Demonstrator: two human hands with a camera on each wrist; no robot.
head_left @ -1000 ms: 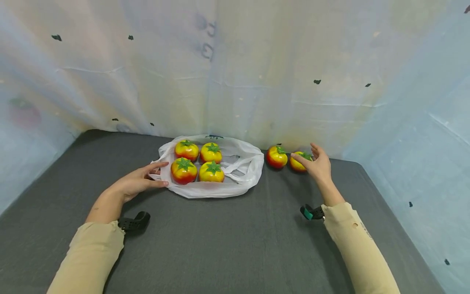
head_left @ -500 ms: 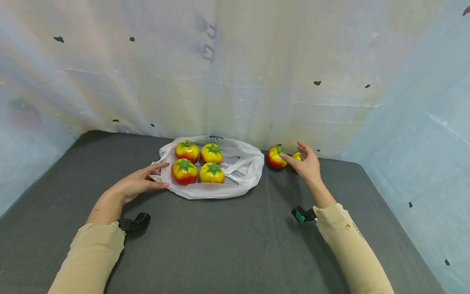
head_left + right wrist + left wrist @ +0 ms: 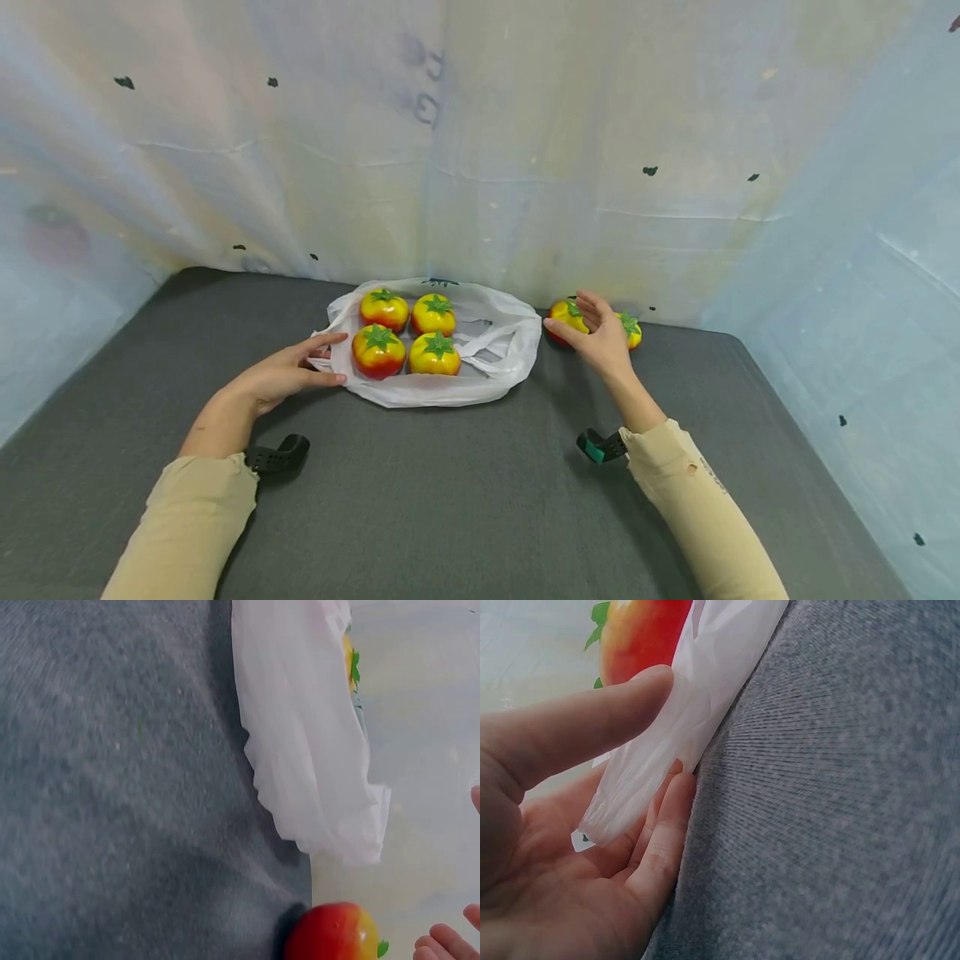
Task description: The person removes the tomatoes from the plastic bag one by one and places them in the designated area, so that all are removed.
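Observation:
A white plastic bag (image 3: 442, 392) lies with its mouth open on the dark cloth, several shiny red-and-yellow tomatoes (image 3: 378, 352) with green star-shaped tops inside it. My left hand (image 3: 281, 375) is at the bag's left end, thumb and fingers spread to either side of a bunched strip of plastic (image 3: 641, 765). Right of the bag, my right hand (image 3: 603, 337) is over a loose tomato (image 3: 564, 315), partly covering it, its thumb and fingers apart. Another loose tomato (image 3: 628, 329) shows behind that hand. The right wrist view has only fingertips (image 3: 446, 945) at its edge, beside the loose tomato (image 3: 334, 934).
A grey-black cloth surface (image 3: 450, 500) spreads beneath everything. Pale plastic sheeting (image 3: 480, 167) hangs right behind the bag and loose tomatoes, with more sheeting (image 3: 862, 317) along the right side. Twisted white handles (image 3: 487, 354) lie inside the bag's right half.
My right hand has moved left from the far-right tomato to the one nearer the bag. My left hand and the bag stay in place.

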